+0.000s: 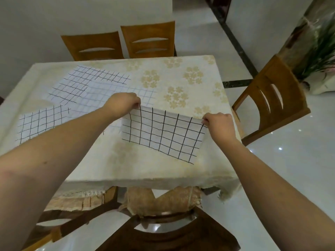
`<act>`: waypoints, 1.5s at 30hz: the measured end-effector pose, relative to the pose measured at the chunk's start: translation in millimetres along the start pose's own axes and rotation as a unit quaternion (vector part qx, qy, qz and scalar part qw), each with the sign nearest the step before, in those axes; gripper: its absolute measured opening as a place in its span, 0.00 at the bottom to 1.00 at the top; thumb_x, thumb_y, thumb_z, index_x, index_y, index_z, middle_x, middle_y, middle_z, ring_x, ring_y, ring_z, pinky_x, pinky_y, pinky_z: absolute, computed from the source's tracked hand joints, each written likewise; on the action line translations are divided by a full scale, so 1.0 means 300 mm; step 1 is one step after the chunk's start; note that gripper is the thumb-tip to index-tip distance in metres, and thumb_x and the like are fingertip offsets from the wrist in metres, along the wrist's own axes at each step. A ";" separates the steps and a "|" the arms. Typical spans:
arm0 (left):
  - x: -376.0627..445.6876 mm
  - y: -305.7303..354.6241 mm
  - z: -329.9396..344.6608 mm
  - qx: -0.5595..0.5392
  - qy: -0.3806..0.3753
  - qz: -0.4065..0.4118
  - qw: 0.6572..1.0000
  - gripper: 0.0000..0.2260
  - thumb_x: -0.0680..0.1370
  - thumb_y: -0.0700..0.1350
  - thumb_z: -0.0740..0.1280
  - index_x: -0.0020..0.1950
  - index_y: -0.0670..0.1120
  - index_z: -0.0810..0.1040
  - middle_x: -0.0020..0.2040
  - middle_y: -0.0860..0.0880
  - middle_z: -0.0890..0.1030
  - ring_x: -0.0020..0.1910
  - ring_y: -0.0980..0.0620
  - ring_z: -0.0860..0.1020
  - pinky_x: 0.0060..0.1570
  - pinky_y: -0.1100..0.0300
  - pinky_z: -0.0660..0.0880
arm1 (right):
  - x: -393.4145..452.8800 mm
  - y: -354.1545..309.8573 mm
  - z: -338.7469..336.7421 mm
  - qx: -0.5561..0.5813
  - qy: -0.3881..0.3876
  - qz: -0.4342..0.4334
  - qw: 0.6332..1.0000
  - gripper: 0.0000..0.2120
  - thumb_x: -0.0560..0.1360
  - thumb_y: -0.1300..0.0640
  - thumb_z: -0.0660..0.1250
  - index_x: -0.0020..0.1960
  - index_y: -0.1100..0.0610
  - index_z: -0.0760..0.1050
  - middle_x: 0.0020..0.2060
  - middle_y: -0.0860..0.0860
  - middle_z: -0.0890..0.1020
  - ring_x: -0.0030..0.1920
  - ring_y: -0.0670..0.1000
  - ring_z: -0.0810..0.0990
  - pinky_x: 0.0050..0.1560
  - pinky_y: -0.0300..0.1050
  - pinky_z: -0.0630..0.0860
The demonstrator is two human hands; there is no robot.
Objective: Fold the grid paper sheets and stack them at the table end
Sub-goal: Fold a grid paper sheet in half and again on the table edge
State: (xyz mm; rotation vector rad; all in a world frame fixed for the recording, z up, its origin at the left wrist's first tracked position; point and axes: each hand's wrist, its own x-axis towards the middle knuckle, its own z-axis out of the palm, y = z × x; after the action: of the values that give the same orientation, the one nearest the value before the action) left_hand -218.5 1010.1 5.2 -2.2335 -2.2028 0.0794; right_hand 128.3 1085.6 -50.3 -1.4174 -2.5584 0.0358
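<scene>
A white sheet with a black hand-drawn grid [163, 134] is lifted by its far edge over the near right part of the table [145, 171]. My left hand [123, 104] pinches its far left corner. The far right corner is pinched by my right hand [220, 124]. The sheet's near edge hangs down toward the tablecloth. Several more grid sheets lie flat and overlapping on the left half: one at the far left [96, 78], a faint blue-lined one in the middle [101, 98], and one at the near left [39, 120], partly under my left forearm.
The table wears a cream cloth with a pale flower print. Two wooden chairs [119, 44] stand at the far end, another chair [272, 100] on the right, and a dark chair back [163, 232] just below me. A plant [319, 51] stands at the far right.
</scene>
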 end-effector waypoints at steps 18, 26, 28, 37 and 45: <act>-0.211 -0.054 0.101 -0.053 0.181 -0.069 0.980 0.05 0.78 0.42 0.68 0.50 0.48 0.82 0.40 0.47 0.85 0.36 0.42 0.81 0.33 0.57 0.72 | -0.110 0.005 0.007 0.085 0.071 0.071 0.991 0.12 0.80 0.58 0.61 0.59 0.54 0.80 0.47 0.55 0.85 0.46 0.58 0.82 0.42 0.45 0.74; -0.413 0.096 0.452 -0.315 0.088 -0.228 0.917 0.09 0.74 0.34 0.69 0.47 0.46 0.85 0.56 0.47 0.83 0.54 0.48 0.81 0.56 0.56 0.75 | -0.335 -0.018 0.269 0.271 -0.059 0.212 0.937 0.11 0.78 0.61 0.63 0.53 0.53 0.83 0.51 0.52 0.85 0.38 0.50 0.81 0.37 0.39 0.72; -0.458 0.157 0.523 -0.366 0.066 -0.288 0.882 0.08 0.73 0.34 0.69 0.46 0.44 0.86 0.60 0.45 0.79 0.57 0.48 0.78 0.57 0.60 0.73 | -0.369 -0.040 0.300 0.328 -0.093 0.293 0.893 0.12 0.78 0.61 0.62 0.53 0.51 0.83 0.49 0.51 0.85 0.31 0.44 0.74 0.32 0.37 0.69; -0.527 0.269 0.638 -0.534 0.048 -0.489 0.689 0.11 0.80 0.40 0.60 0.55 0.46 0.81 0.40 0.51 0.79 0.34 0.51 0.73 0.34 0.59 0.70 | -0.430 -0.097 0.356 0.428 -0.121 0.439 0.780 0.15 0.80 0.59 0.56 0.56 0.55 0.81 0.51 0.53 0.82 0.41 0.52 0.76 0.46 0.52 0.78; -0.536 0.269 0.636 -0.492 0.062 -0.516 0.699 0.07 0.78 0.44 0.68 0.52 0.45 0.83 0.51 0.45 0.83 0.45 0.48 0.78 0.52 0.51 0.77 | -0.446 -0.095 0.386 0.392 -0.111 0.454 0.793 0.14 0.80 0.57 0.58 0.58 0.60 0.81 0.47 0.57 0.82 0.40 0.55 0.77 0.45 0.54 0.79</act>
State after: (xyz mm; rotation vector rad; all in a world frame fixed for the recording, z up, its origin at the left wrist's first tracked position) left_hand -147.2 841.9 -183.1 -0.5368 -3.3978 -1.4537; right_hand 149.9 967.6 -183.5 -2.0792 -1.3556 1.2840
